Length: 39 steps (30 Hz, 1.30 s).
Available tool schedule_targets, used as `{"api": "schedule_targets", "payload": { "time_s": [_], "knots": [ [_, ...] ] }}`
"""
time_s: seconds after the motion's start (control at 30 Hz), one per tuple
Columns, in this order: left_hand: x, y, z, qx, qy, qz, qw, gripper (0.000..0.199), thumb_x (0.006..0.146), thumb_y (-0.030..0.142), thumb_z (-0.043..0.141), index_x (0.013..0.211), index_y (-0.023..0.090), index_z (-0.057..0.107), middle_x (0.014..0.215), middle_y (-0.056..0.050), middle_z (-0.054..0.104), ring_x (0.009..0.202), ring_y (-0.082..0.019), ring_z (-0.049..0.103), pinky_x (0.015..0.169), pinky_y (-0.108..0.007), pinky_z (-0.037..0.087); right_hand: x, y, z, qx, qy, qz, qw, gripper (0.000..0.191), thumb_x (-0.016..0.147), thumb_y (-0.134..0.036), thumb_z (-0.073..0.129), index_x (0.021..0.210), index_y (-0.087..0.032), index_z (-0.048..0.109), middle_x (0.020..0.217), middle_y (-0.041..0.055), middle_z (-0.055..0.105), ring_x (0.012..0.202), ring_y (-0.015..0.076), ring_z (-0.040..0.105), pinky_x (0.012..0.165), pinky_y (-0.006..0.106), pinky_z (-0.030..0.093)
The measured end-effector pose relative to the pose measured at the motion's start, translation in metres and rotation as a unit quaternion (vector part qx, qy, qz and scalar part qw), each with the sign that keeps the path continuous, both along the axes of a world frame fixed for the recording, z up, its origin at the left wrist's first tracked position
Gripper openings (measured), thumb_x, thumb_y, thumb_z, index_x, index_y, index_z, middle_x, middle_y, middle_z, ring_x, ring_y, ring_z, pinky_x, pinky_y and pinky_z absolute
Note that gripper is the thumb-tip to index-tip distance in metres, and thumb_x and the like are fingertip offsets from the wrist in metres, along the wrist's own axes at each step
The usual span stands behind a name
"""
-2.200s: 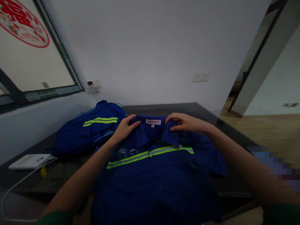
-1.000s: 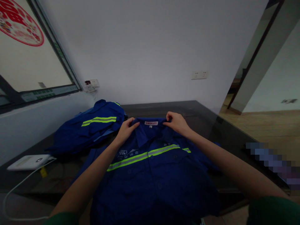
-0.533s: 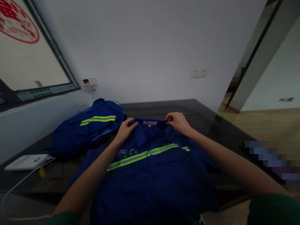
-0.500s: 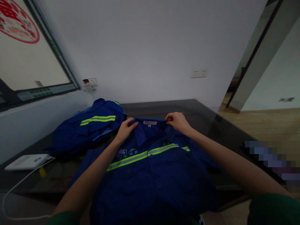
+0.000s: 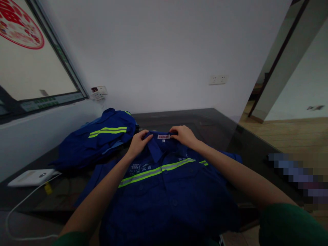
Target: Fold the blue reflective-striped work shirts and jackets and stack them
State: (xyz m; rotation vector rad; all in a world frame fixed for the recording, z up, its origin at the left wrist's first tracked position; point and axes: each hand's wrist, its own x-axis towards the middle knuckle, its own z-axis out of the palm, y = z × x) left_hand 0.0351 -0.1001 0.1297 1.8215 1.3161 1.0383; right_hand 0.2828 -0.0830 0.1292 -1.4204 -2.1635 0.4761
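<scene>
A dark blue work shirt (image 5: 176, 191) with a yellow-green and grey reflective stripe across its chest lies front up, its lower part hanging over the table's near edge. At the left of the collar, my left hand (image 5: 138, 141) pinches the cloth between thumb and fingers. My right hand (image 5: 183, 135) pinches the collar on the other side, close to the white neck label (image 5: 163, 137). White lettering shows on the chest, partly behind my left forearm. Both shirt sleeves are spread outward, partly under my forearms.
Another blue garment (image 5: 102, 136) with a reflective stripe lies heaped at the back left of the dark table (image 5: 205, 119). A white device (image 5: 32, 177) with a white cable (image 5: 23, 201) is at the left. A blurred-out patch covers something at the right edge.
My right hand has slid left along the collar toward the neck label. The left hand stays at its collar corner, barely shifted.
</scene>
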Motion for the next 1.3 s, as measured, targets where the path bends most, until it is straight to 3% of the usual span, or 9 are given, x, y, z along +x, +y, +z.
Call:
{"api": "schedule_targets", "payload": {
  "time_s": [0.23,0.53,0.7,0.77,0.87,0.93,1.0,1.17,1.3],
  "knots": [
    [-0.008,0.008,-0.007,0.02,0.019,0.017,0.999,0.026,0.079,0.042,0.062,0.076,0.017,0.061,0.07,0.0,0.062,0.068,-0.016,0.059,0.062,-0.024,0.045,0.004,0.022,-0.001,-0.044,0.092,0.017,0.995,0.004,0.074,-0.016,0.072,0.077,-0.016,0.073,0.073,0.0031,0.072,0.071,0.0153,0.066,0.064,0.023,0.047],
    [-0.013,0.022,-0.029,0.004,-0.009,0.035,0.999,0.027,0.079,0.043,0.061,0.079,0.017,0.061,0.074,-0.002,0.064,0.07,-0.017,0.06,0.065,-0.026,0.046,0.048,0.037,-0.017,-0.095,0.182,0.117,0.972,0.026,0.079,-0.01,0.056,0.1,-0.015,0.07,0.095,0.0068,0.073,0.086,0.0162,0.067,0.079,0.029,0.051],
    [-0.013,0.023,-0.033,0.003,-0.006,0.039,0.999,0.029,0.077,0.046,0.062,0.079,0.017,0.061,0.075,-0.002,0.065,0.072,-0.019,0.061,0.066,-0.026,0.047,0.055,0.031,-0.023,-0.107,0.129,0.191,0.967,0.023,0.081,-0.014,0.056,0.098,-0.019,0.071,0.103,0.0063,0.071,0.097,0.0176,0.065,0.087,0.028,0.048],
    [-0.013,0.024,-0.034,0.004,-0.004,0.039,0.999,0.03,0.077,0.047,0.061,0.08,0.017,0.062,0.077,-0.003,0.065,0.074,-0.019,0.061,0.067,-0.027,0.047,0.046,0.029,-0.025,-0.106,0.093,0.165,0.976,0.02,0.082,-0.016,0.058,0.099,-0.019,0.07,0.103,0.0063,0.071,0.095,0.0174,0.065,0.084,0.027,0.048],
    [-0.013,0.023,-0.034,0.005,0.002,0.038,0.999,0.029,0.077,0.046,0.061,0.081,0.017,0.063,0.078,-0.003,0.066,0.075,-0.02,0.062,0.068,-0.027,0.047,0.027,0.025,-0.027,-0.082,0.033,0.042,0.995,0.017,0.082,-0.026,0.065,0.097,-0.018,0.065,0.094,0.007,0.071,0.087,0.019,0.065,0.078,0.029,0.048],
    [-0.012,0.023,-0.033,0.008,0.005,0.042,0.999,0.029,0.077,0.046,0.062,0.08,0.017,0.063,0.077,-0.003,0.066,0.074,-0.02,0.061,0.067,-0.027,0.047,0.014,0.022,-0.029,-0.075,-0.013,-0.047,0.996,0.03,0.081,-0.038,0.067,0.103,-0.018,0.06,0.093,0.009,0.07,0.086,0.0227,0.065,0.076,0.033,0.048],
    [-0.012,0.022,-0.033,0.01,0.005,0.045,0.999,0.03,0.077,0.047,0.062,0.081,0.017,0.063,0.077,-0.003,0.066,0.074,-0.02,0.061,0.066,-0.027,0.048,0.001,0.018,-0.031,-0.08,-0.057,-0.091,0.991,0.041,0.08,-0.043,0.067,0.11,-0.018,0.053,0.097,0.0122,0.069,0.089,0.0269,0.065,0.075,0.037,0.047],
    [-0.016,0.024,-0.037,0.008,0.004,0.049,0.999,0.031,0.077,0.046,0.062,0.083,0.016,0.064,0.079,-0.003,0.067,0.076,-0.02,0.062,0.07,-0.028,0.048,-0.009,0.022,-0.038,-0.111,-0.073,-0.086,0.987,0.034,0.079,-0.012,0.058,0.111,-0.019,0.05,0.098,0.0122,0.068,0.092,0.0259,0.065,0.076,0.034,0.045],
    [-0.024,0.028,-0.046,0.007,-0.003,0.053,0.999,0.031,0.077,0.046,0.062,0.082,0.016,0.064,0.079,-0.004,0.067,0.076,-0.02,0.062,0.07,-0.028,0.049,0.005,0.03,-0.042,-0.126,-0.056,-0.072,0.988,0.033,0.077,-0.007,0.054,0.108,-0.018,0.051,0.09,0.0074,0.068,0.084,0.0202,0.064,0.076,0.03,0.044]
  ]
}}
